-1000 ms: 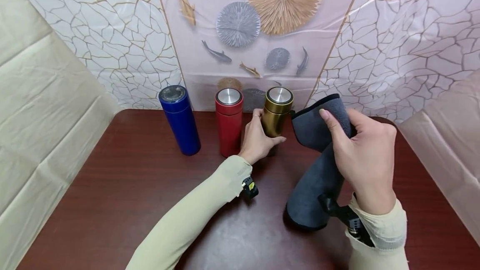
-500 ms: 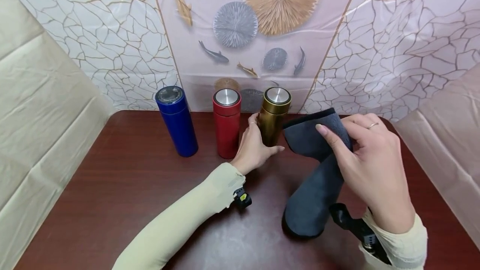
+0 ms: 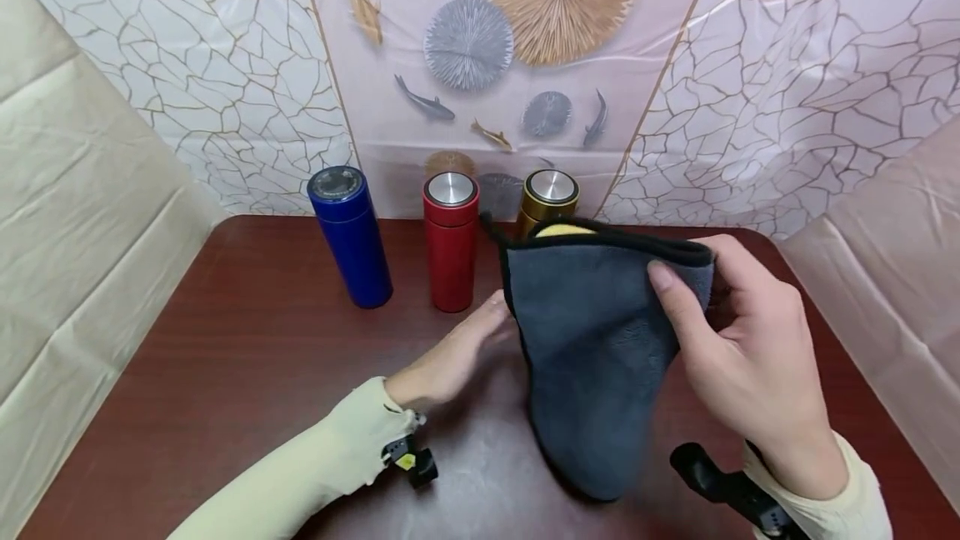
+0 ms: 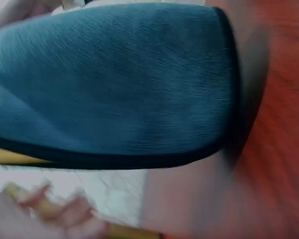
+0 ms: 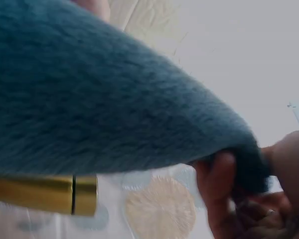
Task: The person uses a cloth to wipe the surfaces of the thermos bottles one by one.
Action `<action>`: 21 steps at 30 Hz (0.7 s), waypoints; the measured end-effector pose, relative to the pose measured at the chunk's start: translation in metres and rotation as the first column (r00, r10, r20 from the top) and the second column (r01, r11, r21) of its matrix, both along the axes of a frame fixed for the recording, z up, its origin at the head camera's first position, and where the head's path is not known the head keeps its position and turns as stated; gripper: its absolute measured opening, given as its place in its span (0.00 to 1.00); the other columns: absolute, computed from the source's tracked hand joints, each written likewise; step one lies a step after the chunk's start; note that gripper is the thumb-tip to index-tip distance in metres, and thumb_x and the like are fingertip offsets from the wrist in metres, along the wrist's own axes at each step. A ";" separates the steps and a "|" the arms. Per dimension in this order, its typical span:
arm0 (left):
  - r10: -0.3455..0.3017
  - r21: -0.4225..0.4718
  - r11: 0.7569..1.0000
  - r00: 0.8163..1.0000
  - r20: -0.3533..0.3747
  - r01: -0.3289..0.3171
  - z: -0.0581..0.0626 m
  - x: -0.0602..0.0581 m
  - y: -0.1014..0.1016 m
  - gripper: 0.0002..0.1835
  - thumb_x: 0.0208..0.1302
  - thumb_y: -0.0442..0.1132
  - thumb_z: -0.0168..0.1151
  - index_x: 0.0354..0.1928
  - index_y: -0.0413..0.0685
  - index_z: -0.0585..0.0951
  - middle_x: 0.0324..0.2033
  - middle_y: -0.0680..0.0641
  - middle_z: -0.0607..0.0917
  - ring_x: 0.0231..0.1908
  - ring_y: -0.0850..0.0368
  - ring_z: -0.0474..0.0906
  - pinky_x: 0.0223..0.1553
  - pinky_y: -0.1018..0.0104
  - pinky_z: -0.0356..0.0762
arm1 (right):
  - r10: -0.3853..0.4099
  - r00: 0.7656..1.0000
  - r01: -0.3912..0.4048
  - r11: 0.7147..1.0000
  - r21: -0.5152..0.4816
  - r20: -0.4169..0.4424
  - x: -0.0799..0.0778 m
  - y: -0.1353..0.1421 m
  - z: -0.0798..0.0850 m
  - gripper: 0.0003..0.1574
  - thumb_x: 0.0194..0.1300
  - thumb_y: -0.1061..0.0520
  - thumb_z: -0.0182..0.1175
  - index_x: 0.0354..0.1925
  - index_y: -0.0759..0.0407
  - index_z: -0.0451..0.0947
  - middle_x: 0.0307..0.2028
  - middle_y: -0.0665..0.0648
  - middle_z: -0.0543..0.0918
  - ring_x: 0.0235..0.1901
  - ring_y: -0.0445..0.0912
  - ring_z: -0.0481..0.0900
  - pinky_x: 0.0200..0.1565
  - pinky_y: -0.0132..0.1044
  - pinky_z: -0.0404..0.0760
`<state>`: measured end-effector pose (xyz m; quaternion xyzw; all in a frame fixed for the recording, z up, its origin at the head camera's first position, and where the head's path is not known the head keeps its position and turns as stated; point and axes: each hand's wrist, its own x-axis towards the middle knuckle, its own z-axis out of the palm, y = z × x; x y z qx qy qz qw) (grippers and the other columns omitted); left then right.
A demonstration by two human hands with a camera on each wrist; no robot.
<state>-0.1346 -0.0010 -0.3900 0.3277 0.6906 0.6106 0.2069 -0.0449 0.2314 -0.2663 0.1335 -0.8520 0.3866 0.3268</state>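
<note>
My right hand pinches a dark grey cleaning cloth by its upper right corner, thumb in front. The cloth has black edging, and some yellow lining shows at its top. It hangs over the table and hides most of the gold thermos flask, whose silver-topped lid stays in sight. My left hand is beside the cloth's left edge, its fingertips partly behind it. In the left wrist view, that hand's blurred fingers are spread and hold nothing. The gold flask also shows below the cloth in the right wrist view.
A red thermos flask and a blue one stand upright to the left of the gold flask, near the back edge of the reddish-brown table. Patterned sheeting rises behind the table.
My left hand has come away from the gold flask, back toward me and to the left. The cloth has spread wider and swung left, in front of the gold flask.
</note>
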 end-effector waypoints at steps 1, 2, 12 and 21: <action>-0.051 0.026 0.998 0.997 0.060 0.049 -0.003 0.000 -0.006 0.38 0.81 0.62 0.34 0.80 0.45 0.51 0.79 0.45 0.56 0.79 0.50 0.50 0.80 0.47 0.48 | 0.017 1.000 -0.017 0.999 -0.045 -0.007 0.000 -0.001 0.000 0.06 0.67 0.67 0.65 0.43 0.64 0.82 0.27 0.47 0.80 0.22 0.34 0.74 0.25 0.22 0.73; -0.093 0.030 0.995 0.990 0.101 0.091 -0.007 0.000 -0.011 0.42 0.79 0.66 0.35 0.81 0.45 0.48 0.80 0.45 0.53 0.80 0.49 0.48 0.80 0.47 0.46 | 0.040 0.999 -0.042 0.995 -0.085 -0.020 -0.001 -0.002 -0.001 0.06 0.67 0.68 0.63 0.43 0.66 0.81 0.29 0.48 0.80 0.24 0.36 0.75 0.26 0.24 0.72; -0.290 -0.013 0.956 0.948 0.128 0.294 -0.015 -0.002 -0.032 0.21 0.69 0.35 0.66 0.62 0.49 0.77 0.56 0.47 0.85 0.56 0.56 0.84 0.61 0.62 0.80 | 0.327 0.910 -0.408 0.814 -0.414 -0.255 -0.010 0.005 -0.011 0.08 0.64 0.74 0.58 0.40 0.83 0.73 0.28 0.57 0.80 0.28 0.43 0.77 0.32 0.28 0.73; 0.024 -0.178 0.984 0.999 -0.033 -0.030 0.021 -0.003 -0.091 0.12 0.70 0.45 0.66 0.53 0.56 0.79 0.45 0.51 0.87 0.44 0.53 0.85 0.48 0.65 0.83 | 0.159 0.970 -0.050 0.869 -0.492 0.183 0.001 0.031 -0.037 0.09 0.63 0.75 0.62 0.39 0.65 0.76 0.26 0.46 0.85 0.18 0.36 0.75 0.18 0.31 0.67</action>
